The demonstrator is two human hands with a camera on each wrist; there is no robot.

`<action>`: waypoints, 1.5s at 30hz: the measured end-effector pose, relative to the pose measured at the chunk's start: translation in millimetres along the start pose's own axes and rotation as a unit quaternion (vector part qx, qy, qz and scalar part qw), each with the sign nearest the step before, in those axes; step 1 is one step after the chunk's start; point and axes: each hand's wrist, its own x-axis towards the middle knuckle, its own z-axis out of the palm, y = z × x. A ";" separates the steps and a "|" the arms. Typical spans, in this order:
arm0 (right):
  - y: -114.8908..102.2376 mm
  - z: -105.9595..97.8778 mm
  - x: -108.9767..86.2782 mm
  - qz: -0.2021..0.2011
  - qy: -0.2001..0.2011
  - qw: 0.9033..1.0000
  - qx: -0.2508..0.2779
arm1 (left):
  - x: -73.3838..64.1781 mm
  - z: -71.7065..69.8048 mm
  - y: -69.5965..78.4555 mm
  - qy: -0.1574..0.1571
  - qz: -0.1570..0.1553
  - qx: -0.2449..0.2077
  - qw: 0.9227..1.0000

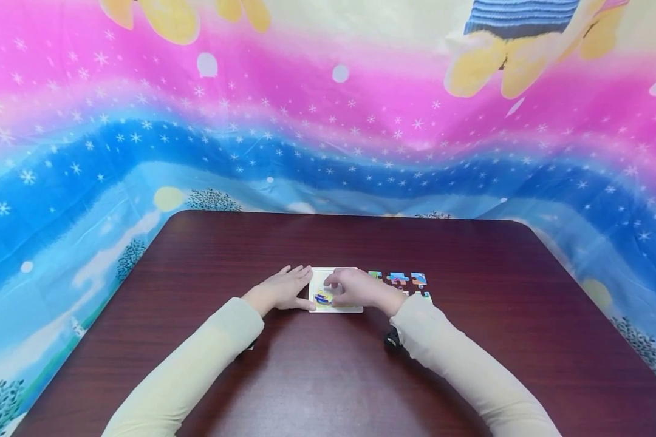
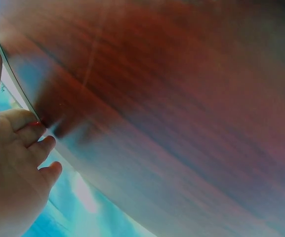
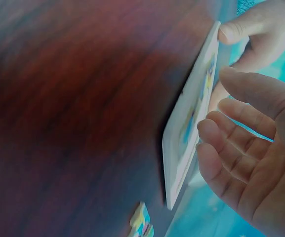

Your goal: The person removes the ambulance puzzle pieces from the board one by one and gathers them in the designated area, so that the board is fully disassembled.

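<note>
On the dark red-brown, wood-grained table (image 1: 311,388) lies a white-bordered rectangular puzzle tray (image 1: 319,277), probably light, stiff, best held by its rim. The left hand (image 1: 280,290) spreads against its left edge; the right hand (image 1: 361,287) arches loosely over it, near small multicoloured jigsaw pieces (image 1: 398,278), likely light.

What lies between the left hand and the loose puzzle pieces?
The puzzle board, with the right hand over it, lies between the left hand and those pieces; the head view shows this.
</note>
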 end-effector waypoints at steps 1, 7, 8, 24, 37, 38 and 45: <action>-0.7 1.3 1.2 -0.007 0.003 1.000 -0.002 | -0.1 0.0 -0.1 0.002 0.002 -0.003 1.000; -4.9 4.3 5.4 -0.024 -0.006 1.000 -0.009 | -1.6 -0.3 -0.6 0.004 0.009 -0.003 1.000; -5.5 4.4 5.6 -0.023 -0.009 1.000 -0.011 | -1.7 -0.2 -0.8 0.003 0.009 -0.003 1.000; -8.6 4.7 9.5 -0.020 -0.033 0.998 -0.039 | -1.4 2.9 0.1 0.009 0.006 0.017 1.000; -5.8 5.4 12.7 -0.007 -0.035 0.999 0.008 | -1.7 2.1 1.2 0.010 0.002 0.008 1.000; -5.5 5.3 12.8 -0.008 -0.035 0.999 0.013 | -1.7 2.1 1.1 0.010 0.001 0.009 1.000; -4.4 6.5 14.1 0.001 -0.027 1.000 0.014 | -2.1 2.1 1.3 0.004 -0.002 0.008 1.000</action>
